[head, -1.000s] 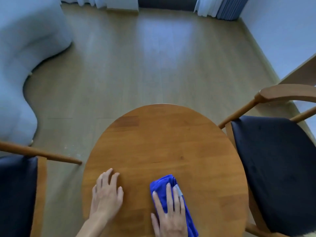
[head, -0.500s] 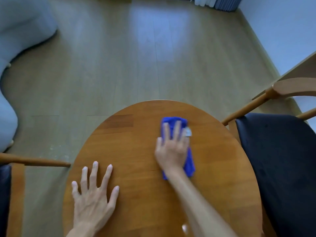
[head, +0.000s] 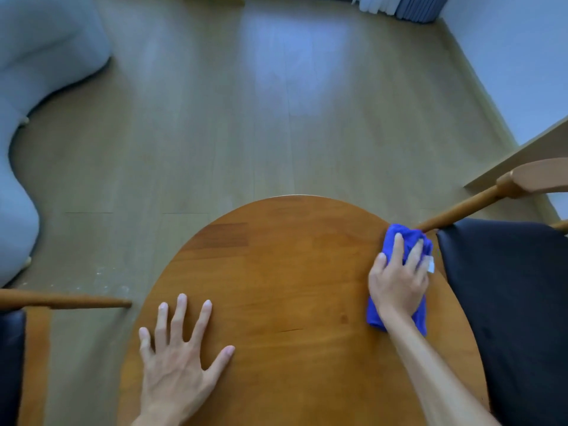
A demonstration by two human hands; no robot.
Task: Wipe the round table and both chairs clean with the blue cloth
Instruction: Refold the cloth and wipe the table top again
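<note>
Press your right hand (head: 398,282) flat on the blue cloth (head: 399,244) along the round table (head: 292,272) rim at right; your left hand (head: 178,358) braces, fingers spread, holding nothing.

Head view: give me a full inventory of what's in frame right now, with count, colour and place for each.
round table: one, reddish-brown wood, lower centre.
blue cloth: one, bright blue with a small white tag, at the table's right edge, under the right hand.
chairs: two, wooden frames with black seats; right chair at the table's right edge, left chair at the lower left, mostly out of frame.
sofa: one, pale grey, along the left.
floor: light wood planks, with pale specks near the left chair.
curtains: white and blue-grey, top right.
left hand: flat on the table, fingers spread.
right hand: pressing the cloth on the table.
</note>
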